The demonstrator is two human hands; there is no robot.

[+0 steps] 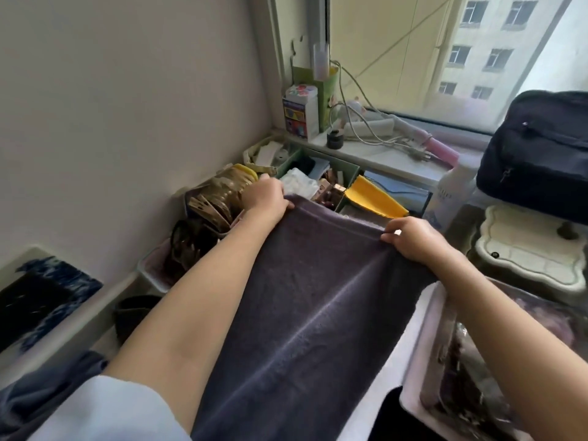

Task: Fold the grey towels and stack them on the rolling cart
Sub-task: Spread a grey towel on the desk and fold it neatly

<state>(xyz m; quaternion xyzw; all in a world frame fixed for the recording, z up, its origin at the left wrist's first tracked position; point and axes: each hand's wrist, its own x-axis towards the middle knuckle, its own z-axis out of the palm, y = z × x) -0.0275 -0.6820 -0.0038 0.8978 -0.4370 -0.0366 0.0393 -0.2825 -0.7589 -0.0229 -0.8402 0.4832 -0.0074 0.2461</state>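
I see my left grip (265, 198) and right grip (410, 238) each pinching a far corner of the towel (302, 307), a soft, napped grey rectangle stretched taut between them, hanging toward me above cluttered bins (321, 176).

A dark blue bag (537, 154) is seen on the right by the window (445, 52). On the windowsill (375, 154), a colourful carton (300, 114) and white cables (366, 128) are found. Below, a yellow cloth (374, 198) is laid beside a white bottle (453, 192).
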